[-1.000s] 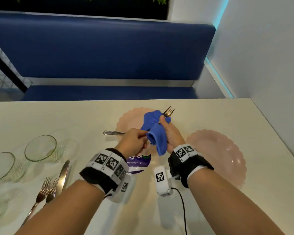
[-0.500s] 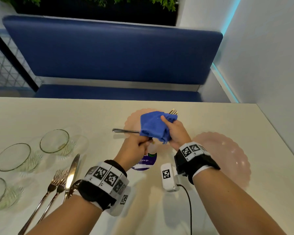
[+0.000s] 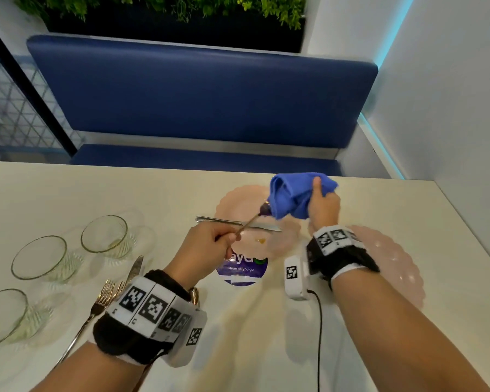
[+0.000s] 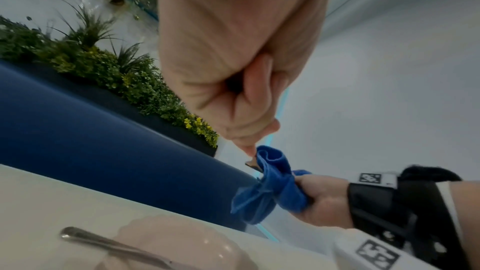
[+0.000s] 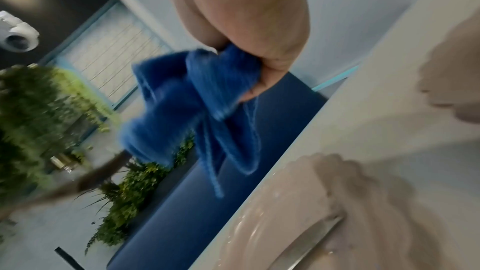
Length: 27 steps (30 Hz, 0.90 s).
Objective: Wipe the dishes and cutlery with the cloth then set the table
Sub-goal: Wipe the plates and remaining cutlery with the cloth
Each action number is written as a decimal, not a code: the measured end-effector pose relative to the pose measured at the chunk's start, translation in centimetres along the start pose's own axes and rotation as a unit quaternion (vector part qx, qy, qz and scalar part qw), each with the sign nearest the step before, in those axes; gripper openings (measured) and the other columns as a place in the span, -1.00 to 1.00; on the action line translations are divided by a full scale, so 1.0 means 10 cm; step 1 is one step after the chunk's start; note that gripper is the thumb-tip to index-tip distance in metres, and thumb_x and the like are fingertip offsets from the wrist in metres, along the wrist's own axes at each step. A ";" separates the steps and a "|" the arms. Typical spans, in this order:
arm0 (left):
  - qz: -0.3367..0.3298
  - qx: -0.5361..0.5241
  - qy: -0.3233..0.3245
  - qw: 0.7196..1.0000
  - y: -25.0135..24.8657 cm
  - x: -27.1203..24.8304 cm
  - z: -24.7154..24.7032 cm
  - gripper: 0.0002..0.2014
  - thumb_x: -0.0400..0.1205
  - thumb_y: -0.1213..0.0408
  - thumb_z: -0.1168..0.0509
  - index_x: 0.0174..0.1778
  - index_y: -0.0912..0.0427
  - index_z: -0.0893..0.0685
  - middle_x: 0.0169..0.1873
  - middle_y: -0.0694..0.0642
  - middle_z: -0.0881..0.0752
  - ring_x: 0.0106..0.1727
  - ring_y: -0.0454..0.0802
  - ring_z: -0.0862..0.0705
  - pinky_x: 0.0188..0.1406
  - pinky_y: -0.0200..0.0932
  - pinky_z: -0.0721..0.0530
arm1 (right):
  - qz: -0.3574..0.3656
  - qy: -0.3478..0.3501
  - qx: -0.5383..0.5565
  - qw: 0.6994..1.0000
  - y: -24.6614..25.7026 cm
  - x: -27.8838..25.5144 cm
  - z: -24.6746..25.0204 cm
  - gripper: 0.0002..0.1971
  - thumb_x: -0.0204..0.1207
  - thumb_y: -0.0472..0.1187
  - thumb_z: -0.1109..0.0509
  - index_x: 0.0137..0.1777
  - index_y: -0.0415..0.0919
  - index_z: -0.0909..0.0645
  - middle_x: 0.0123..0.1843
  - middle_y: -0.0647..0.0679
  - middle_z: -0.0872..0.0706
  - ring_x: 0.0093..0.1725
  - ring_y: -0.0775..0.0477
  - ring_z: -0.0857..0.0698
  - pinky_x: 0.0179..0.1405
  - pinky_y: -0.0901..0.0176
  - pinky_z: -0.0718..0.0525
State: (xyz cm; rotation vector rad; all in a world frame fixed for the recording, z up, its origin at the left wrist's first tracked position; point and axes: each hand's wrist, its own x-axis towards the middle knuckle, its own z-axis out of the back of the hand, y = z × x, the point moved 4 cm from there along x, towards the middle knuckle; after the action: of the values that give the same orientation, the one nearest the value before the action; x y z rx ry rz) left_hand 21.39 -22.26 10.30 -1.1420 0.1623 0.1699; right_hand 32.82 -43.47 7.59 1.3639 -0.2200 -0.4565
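My left hand pinches the handle end of a fork and holds it slanted up to the right over the pink plate. My right hand grips a bunched blue cloth wrapped round the fork's head, so the tines are hidden. The left wrist view shows the blue cloth at the fork's far end. In the right wrist view the blue cloth hangs from my fingers and the blurred fork sticks out at lower left. A knife lies across the plate.
A second pink plate lies under my right wrist. Three glass bowls stand at the left, with forks and a knife beside them. A purple sticker is on the table. A blue bench faces me; a wall stands right.
My right hand has drawn the cloth up and right along the fork, baring the handle. My left hand has stayed low on the handle end. The head view has tilted up.
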 end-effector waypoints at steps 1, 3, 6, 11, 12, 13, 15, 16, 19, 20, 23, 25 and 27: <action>0.005 -0.009 -0.017 1.000 0.03 -0.02 0.04 -0.77 0.69 0.39 -0.16 -0.11 0.16 -0.73 -0.63 -0.06 -0.54 -0.67 -0.25 -0.42 -0.64 -0.47 -0.34 | -0.008 -0.006 0.008 1.000 -0.02 0.03 0.08 -0.60 0.67 0.00 -0.19 0.20 -0.35 -0.59 0.11 -0.26 -0.71 0.14 -0.25 -0.67 0.21 -0.07 -0.63; -0.002 -0.042 -0.064 0.997 0.04 -0.02 0.07 -0.76 0.69 0.39 -0.15 -0.14 0.10 -0.71 -0.55 0.02 -0.55 -0.56 -0.16 -0.43 -0.54 -0.35 -0.37 | -0.017 0.018 0.008 1.000 -0.09 0.04 0.13 -0.61 0.68 -0.02 -0.17 0.32 -0.32 -0.51 0.19 -0.21 -0.67 0.23 -0.22 -0.65 0.27 -0.03 -0.61; -0.024 -0.069 -0.092 0.993 -0.02 0.01 -0.06 -0.73 0.68 0.40 -0.15 -0.19 0.01 -0.67 -0.55 0.00 -0.54 -0.53 -0.13 -0.43 -0.47 -0.27 -0.41 | -0.072 0.091 0.052 0.992 -0.12 -0.13 0.04 -0.55 0.67 -0.03 -0.19 0.44 -0.30 -0.42 0.30 -0.28 -0.63 0.26 -0.30 -0.64 0.22 -0.15 -0.65; -0.011 -0.112 -0.073 0.991 -0.04 0.01 -0.43 -0.71 0.68 0.43 -0.14 -0.21 0.02 -0.66 -0.59 -0.01 -0.50 -0.68 -0.29 -0.40 -0.49 -0.23 -0.36 | -0.157 0.294 0.342 0.879 0.19 -0.54 -0.18 -0.51 0.68 0.07 -0.02 0.28 -0.24 -0.62 -0.04 -0.15 -0.68 0.01 -0.08 -0.69 -0.04 0.12 -0.72; -0.008 -0.125 -0.079 0.989 -0.03 0.00 -0.46 -0.70 0.68 0.42 -0.14 -0.22 -0.01 -0.66 -0.58 -0.01 -0.50 -0.68 -0.29 -0.40 -0.50 -0.24 -0.36 | -0.169 0.314 0.390 0.849 0.22 -0.56 -0.21 -0.52 0.57 0.10 -0.23 0.31 -0.24 -0.60 0.01 -0.16 -0.68 0.07 -0.10 -0.68 0.04 0.09 -0.70; -0.008 -0.134 -0.084 0.987 -0.03 -0.01 -0.47 -0.69 0.69 0.41 -0.14 -0.22 -0.04 -0.65 -0.58 -0.01 -0.50 -0.67 -0.29 -0.40 -0.50 -0.25 -0.36 | -0.188 0.332 0.423 0.822 0.22 -0.57 -0.22 -0.49 0.38 0.04 -0.47 0.24 -0.27 -0.65 0.04 -0.18 -0.71 0.08 -0.12 -0.72 0.09 0.05 -0.70; -0.015 -0.145 -0.089 0.985 -0.05 -0.04 -0.48 -0.69 0.69 0.40 -0.14 -0.21 -0.09 -0.66 -0.58 -0.02 -0.50 -0.63 -0.27 -0.41 -0.49 -0.28 -0.38 | -0.190 0.336 0.455 0.803 0.18 -0.49 -0.22 -0.62 0.28 -0.11 -0.56 0.07 -0.27 -0.75 0.03 -0.19 -0.79 0.02 -0.12 -0.79 0.08 -0.01 -0.72; -0.019 -0.148 -0.092 0.985 -0.06 -0.04 -0.48 -0.69 0.69 0.39 -0.15 -0.18 -0.08 -0.68 -0.58 -0.02 -0.51 -0.61 -0.25 -0.42 -0.48 -0.28 -0.39 | -0.178 0.321 0.453 0.813 0.17 -0.45 -0.21 -0.71 0.41 -0.12 -0.44 0.09 -0.23 -0.73 0.01 -0.17 -0.80 -0.01 -0.11 -0.80 0.04 0.00 -0.74; -0.035 -0.136 -0.090 0.986 -0.10 -0.06 -0.49 -0.76 0.69 0.39 -0.15 0.01 0.10 -0.74 -0.57 -0.03 -0.51 -0.61 -0.26 -0.43 -0.48 -0.36 -0.40 | -0.104 0.309 0.394 0.859 0.21 -0.41 -0.24 -0.85 0.40 -0.14 -0.41 -0.05 -0.12 -0.63 -0.24 -0.07 -0.69 -0.23 0.03 -0.70 -0.14 0.16 -0.72; -0.046 -0.127 -0.087 0.987 -0.13 -0.08 -0.50 -0.76 0.69 0.39 -0.16 0.05 0.13 -0.73 -0.56 -0.03 -0.51 -0.62 -0.28 -0.45 -0.49 -0.42 -0.40 | -0.083 0.301 0.370 0.875 0.23 -0.41 -0.26 -0.91 0.37 -0.15 -0.45 -0.18 -0.12 -0.62 -0.35 -0.05 -0.60 -0.32 0.07 -0.62 -0.21 0.22 -0.68; -0.074 -0.103 -0.066 0.990 -0.18 -0.12 -0.50 -0.78 0.69 0.35 -0.18 0.11 0.06 -0.70 -0.53 -0.04 -0.54 -0.61 -0.33 -0.47 -0.51 -0.51 -0.41 | -0.046 0.263 0.298 0.917 0.22 -0.34 -0.30 -0.89 0.41 -0.19 -0.48 -0.21 -0.16 -0.59 -0.31 -0.14 -0.52 -0.28 0.00 -0.56 -0.18 0.17 -0.63; -0.059 -0.096 -0.027 0.993 -0.16 -0.12 -0.46 -0.78 0.70 0.31 -0.16 0.10 -0.05 -0.67 -0.50 -0.02 -0.57 -0.64 -0.31 -0.46 -0.57 -0.50 -0.40 | -0.048 0.238 0.289 0.926 0.19 -0.28 -0.29 -0.96 0.57 -0.30 -0.34 -0.03 -0.23 -0.54 -0.23 -0.12 -0.59 -0.23 0.03 -0.65 -0.15 0.18 -0.70; -0.031 -0.067 0.022 0.997 -0.11 -0.12 -0.40 -0.78 0.72 0.31 -0.11 -0.07 0.04 -0.66 -0.48 0.02 -0.60 -0.71 -0.29 -0.44 -0.66 -0.44 -0.40 | -0.057 0.213 0.291 0.931 0.14 -0.26 -0.26 -0.95 0.65 -0.30 -0.25 -0.01 -0.23 -0.54 -0.23 -0.07 -0.62 -0.23 0.09 -0.66 -0.16 0.21 -0.69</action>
State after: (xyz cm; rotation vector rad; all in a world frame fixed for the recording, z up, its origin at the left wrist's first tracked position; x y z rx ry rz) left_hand 20.33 -26.41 9.92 -1.2835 0.1567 0.1018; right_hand 31.87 -39.85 8.70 2.0292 0.0966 -0.1779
